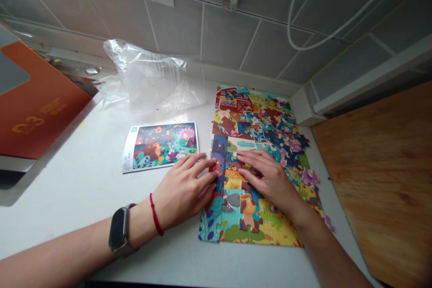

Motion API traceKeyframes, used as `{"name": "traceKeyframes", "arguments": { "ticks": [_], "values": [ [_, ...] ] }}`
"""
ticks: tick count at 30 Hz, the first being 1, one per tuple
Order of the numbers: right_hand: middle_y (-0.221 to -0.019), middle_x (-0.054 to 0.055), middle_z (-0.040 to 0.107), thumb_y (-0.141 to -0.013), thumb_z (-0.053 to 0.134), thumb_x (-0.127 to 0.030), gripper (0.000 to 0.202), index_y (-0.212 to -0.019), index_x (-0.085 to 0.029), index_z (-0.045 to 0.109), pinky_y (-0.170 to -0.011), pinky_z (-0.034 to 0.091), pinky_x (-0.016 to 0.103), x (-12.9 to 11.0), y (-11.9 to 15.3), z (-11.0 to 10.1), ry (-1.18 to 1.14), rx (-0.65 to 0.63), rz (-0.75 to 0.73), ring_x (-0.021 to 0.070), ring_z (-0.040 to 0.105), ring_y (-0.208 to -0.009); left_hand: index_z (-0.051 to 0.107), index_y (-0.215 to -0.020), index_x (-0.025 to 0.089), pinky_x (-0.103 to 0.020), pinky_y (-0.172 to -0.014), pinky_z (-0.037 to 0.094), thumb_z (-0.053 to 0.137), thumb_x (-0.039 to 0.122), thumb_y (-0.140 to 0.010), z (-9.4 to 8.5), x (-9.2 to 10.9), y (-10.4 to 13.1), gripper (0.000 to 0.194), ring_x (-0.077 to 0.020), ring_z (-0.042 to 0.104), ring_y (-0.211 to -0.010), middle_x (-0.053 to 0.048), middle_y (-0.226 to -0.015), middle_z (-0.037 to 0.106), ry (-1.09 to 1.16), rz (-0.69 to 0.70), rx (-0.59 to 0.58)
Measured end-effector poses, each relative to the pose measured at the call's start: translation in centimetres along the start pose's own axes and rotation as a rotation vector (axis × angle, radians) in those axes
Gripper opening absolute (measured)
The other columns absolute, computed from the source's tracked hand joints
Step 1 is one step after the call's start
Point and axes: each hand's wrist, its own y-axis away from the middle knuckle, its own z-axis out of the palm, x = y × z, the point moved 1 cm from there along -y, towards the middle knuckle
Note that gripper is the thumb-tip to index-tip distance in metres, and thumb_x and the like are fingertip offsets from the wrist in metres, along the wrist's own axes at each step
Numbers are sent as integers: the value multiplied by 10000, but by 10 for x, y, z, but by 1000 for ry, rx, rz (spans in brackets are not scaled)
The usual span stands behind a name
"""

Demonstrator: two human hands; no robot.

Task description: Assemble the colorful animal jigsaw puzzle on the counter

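A colourful jigsaw puzzle lies on the white table, with many loose pieces heaped over its upper and right parts. My left hand rests at the puzzle's left edge, its fingers spread and touching the dark blue pieces there. On the middle of the puzzle lies my right hand, fingers apart, over brown and blue pieces; what is under its palm is hidden. Left of the puzzle is a picture card showing animals in a night forest, just beyond my left fingertips.
A crumpled clear plastic bag lies near the tiled wall. An orange box stands at the left. A wooden board is at the right of the white table. A white cable hangs above.
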Motion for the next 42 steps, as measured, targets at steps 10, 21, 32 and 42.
{"name": "traceKeyframes", "arguments": {
  "ticks": [10,21,32,42],
  "values": [
    [-1270,79,780,-975,732,-179,317,-1285,-242,757,-1030,615,467,0,0,0,2,6,-15,261,682,-1213,721,-1187,184,-576,-930,602,533,247,-1050,1,0,1,241,-375,629,-1239,-108,-1347,710,-6,9,8],
    [-1276,76,778,-972,731,-174,328,-1291,-249,754,-1041,612,477,1,0,0,-2,-3,-5,261,680,-1216,732,-1193,194,-568,-945,600,534,250,-1052,2,-1,1,249,-365,626,-1245,-102,-1356,704,-10,6,2],
    [-1298,73,767,-983,722,-178,355,-1327,-266,734,-1048,611,493,4,3,1,10,-10,-2,265,669,-1235,744,-1180,193,-551,-933,599,528,243,-1045,0,0,1,260,-358,642,-1225,-110,-1328,719,-19,9,13],
    [-1288,74,773,-982,715,-188,346,-1314,-281,748,-1040,619,512,2,2,1,6,-7,8,271,684,-1217,751,-1179,184,-550,-914,605,525,242,-1044,-1,0,-1,270,-358,639,-1220,-123,-1321,721,-25,15,8]
  ]
}}
